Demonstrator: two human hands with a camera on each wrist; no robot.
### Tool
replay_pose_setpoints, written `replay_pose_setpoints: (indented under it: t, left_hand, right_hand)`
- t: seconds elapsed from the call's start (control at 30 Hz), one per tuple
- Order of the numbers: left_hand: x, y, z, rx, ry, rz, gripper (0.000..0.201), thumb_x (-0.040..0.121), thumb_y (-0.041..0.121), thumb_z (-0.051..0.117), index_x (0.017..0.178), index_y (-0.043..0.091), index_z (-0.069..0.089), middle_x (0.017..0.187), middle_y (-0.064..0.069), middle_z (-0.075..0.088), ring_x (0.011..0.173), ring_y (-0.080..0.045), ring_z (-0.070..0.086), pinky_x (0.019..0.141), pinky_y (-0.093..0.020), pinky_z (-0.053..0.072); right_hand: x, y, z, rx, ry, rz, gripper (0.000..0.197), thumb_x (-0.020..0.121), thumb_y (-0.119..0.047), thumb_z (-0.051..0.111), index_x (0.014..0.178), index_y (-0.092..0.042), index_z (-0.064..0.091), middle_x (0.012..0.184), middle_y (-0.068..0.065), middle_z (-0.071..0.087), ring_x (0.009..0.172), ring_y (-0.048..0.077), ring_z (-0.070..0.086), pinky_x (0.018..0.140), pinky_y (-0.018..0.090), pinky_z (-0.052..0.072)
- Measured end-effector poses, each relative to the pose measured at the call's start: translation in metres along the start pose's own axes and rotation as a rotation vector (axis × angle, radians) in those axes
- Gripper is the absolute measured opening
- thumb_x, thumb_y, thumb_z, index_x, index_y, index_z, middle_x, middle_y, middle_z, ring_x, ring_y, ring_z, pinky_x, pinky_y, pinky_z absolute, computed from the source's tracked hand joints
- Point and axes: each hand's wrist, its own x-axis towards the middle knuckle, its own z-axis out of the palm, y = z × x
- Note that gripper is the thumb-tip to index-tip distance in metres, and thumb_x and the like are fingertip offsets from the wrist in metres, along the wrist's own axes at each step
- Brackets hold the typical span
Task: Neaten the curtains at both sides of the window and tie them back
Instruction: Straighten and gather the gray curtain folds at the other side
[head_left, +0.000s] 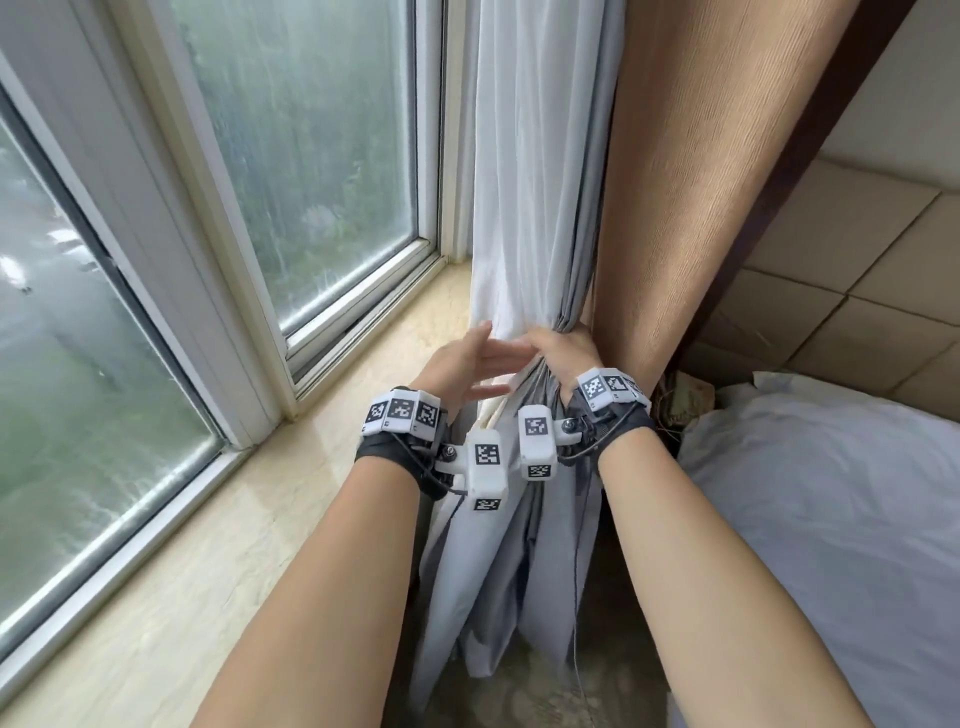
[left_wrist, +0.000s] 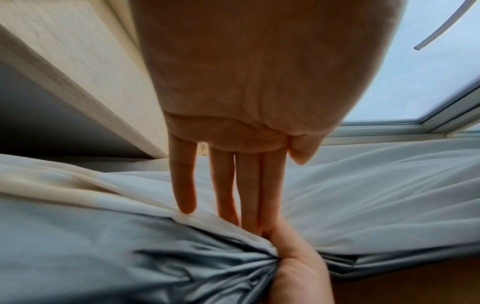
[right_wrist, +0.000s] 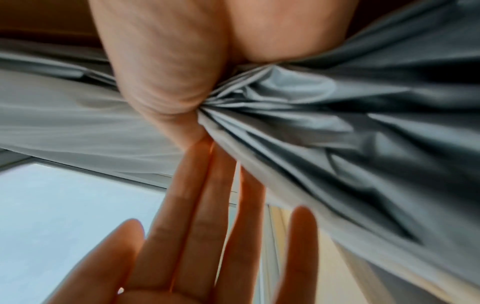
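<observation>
While the right hand (head_left: 563, 353) stays out of sight at the fingers in the head view, the wrist cams fill it in: it's clamped round the gathered curtain (head_left: 524, 208), grey fabric bunched into tight pleats right at the grip, centre of frame. Thumb & palm squeeze the folds; pleats fan out above & below the fist. Left hand (head_left: 467, 364) sits just beside it, lower centre-left, fingers (left_wrist: 183, 185) straight and slightly spread, tips touching the white sheer layer right next to the right hand's thumb. Nothing pinched by the left, it lies flat against the cloth.

Curtain itself hangs from top centre down to bottom centre, white sheer on the window side, grey lining behind, w/ a tan-brown drape (head_left: 701, 182) running along its right edge. Below the grip the grey folds spill loose toward the floor. A cream cord (head_left: 493, 415) shows just under the left hand, near the wrist.

Window (head_left: 311, 156) fills the upper left, rain-blurred green outside; pale marble sill (head_left: 171, 571) runs diagonally to lower left. Bed w/ white pillow (head_left: 831, 519) sits lower right, padded beige headboard (head_left: 857, 286) above it. Both wrists carry black straps w/ white marker blocks (head_left: 402, 413).
</observation>
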Motion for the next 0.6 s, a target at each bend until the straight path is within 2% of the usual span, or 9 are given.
replay_pose_setpoints:
  t: [0.03,0.1,0.2,0.3,0.37,0.4,0.5,0.53,0.6]
  left_hand:
    - [0.002,0.002,0.000,0.019,0.033,-0.006,0.052,0.106,0.038,0.029,0.116,0.006,0.070,0.114,-0.003,0.074,0.111,-0.016,0.068,0.095,-0.037,0.055]
    - [0.011,0.004,-0.001,0.026,0.145,-0.013,0.038,0.104,0.028,0.042,0.116,0.002,0.067,0.109,-0.010,0.074,0.104,-0.024,0.070,0.092,-0.039,0.056]
    - [0.033,0.005,-0.009,0.083,0.291,0.023,0.033,0.099,0.015,0.055,0.130,0.005,0.057,0.124,-0.013,0.065,0.103,-0.023,0.063,0.088,-0.038,0.057]
    - [0.054,0.007,-0.023,0.223,0.208,0.037,0.052,0.099,0.022,0.057,0.148,0.015,0.040,0.151,-0.006,0.043,0.129,-0.022,0.048,0.089,-0.036,0.048]
    - [0.064,0.004,-0.030,0.317,0.079,0.001,0.059,0.099,0.028,0.056,0.152,0.023,0.032,0.158,0.003,0.032,0.140,-0.020,0.037,0.093,-0.035,0.042]
    - [0.069,0.002,-0.031,0.331,0.024,-0.018,0.055,0.099,0.028,0.056,0.150,0.026,0.036,0.157,0.004,0.033,0.140,-0.019,0.037,0.097,-0.037,0.042]
    - [0.076,-0.002,-0.028,0.268,-0.037,-0.039,0.024,0.097,0.019,0.058,0.120,0.025,0.065,0.134,-0.002,0.061,0.123,-0.018,0.055,0.105,-0.039,0.044]
    - [0.077,-0.003,-0.026,0.234,-0.038,-0.025,0.017,0.096,0.015,0.058,0.109,0.019,0.069,0.120,-0.005,0.066,0.111,-0.018,0.060,0.102,-0.037,0.048]
    - [0.077,-0.002,-0.025,0.206,-0.016,0.027,0.013,0.096,0.008,0.057,0.091,0.012,0.069,0.094,-0.008,0.066,0.086,-0.017,0.061,0.084,-0.028,0.053]
  right_hand:
    - [0.007,0.002,-0.003,-0.014,0.000,0.009,0.031,0.066,-0.029,0.075,0.090,-0.010,0.072,0.089,0.007,0.074,0.090,0.027,0.072,0.086,0.040,0.057]
    - [0.015,0.006,-0.008,-0.049,-0.027,0.006,0.022,0.056,-0.026,0.073,0.072,-0.011,0.072,0.080,0.007,0.071,0.085,0.028,0.069,0.084,0.043,0.055]
    - [0.017,0.008,-0.017,0.013,-0.066,0.016,0.019,0.037,-0.020,0.070,0.055,-0.011,0.070,0.071,0.008,0.066,0.080,0.029,0.063,0.081,0.047,0.055]
    - [0.005,0.004,-0.024,0.113,-0.104,0.066,0.030,0.042,-0.004,0.065,0.072,-0.004,0.069,0.081,0.017,0.063,0.081,0.033,0.061,0.081,0.043,0.050]
    - [-0.001,0.003,-0.027,0.141,-0.135,0.112,0.042,0.042,-0.002,0.064,0.084,0.001,0.067,0.086,0.019,0.059,0.081,0.034,0.059,0.080,0.044,0.048]
    - [-0.002,0.002,-0.027,0.144,-0.146,0.131,0.045,0.041,-0.002,0.065,0.086,0.002,0.066,0.087,0.020,0.058,0.082,0.034,0.059,0.080,0.044,0.048]
    - [0.002,0.004,-0.024,0.147,-0.128,0.151,0.056,0.036,-0.007,0.069,0.091,0.004,0.066,0.090,0.021,0.058,0.084,0.036,0.058,0.080,0.045,0.048]
    - [0.004,0.006,-0.022,0.146,-0.118,0.146,0.059,0.036,-0.008,0.069,0.094,0.004,0.066,0.092,0.022,0.058,0.085,0.037,0.058,0.080,0.045,0.048]
    - [0.006,0.006,-0.020,0.155,-0.096,0.130,0.062,0.037,-0.008,0.069,0.098,0.004,0.067,0.095,0.022,0.058,0.086,0.037,0.058,0.080,0.047,0.048]
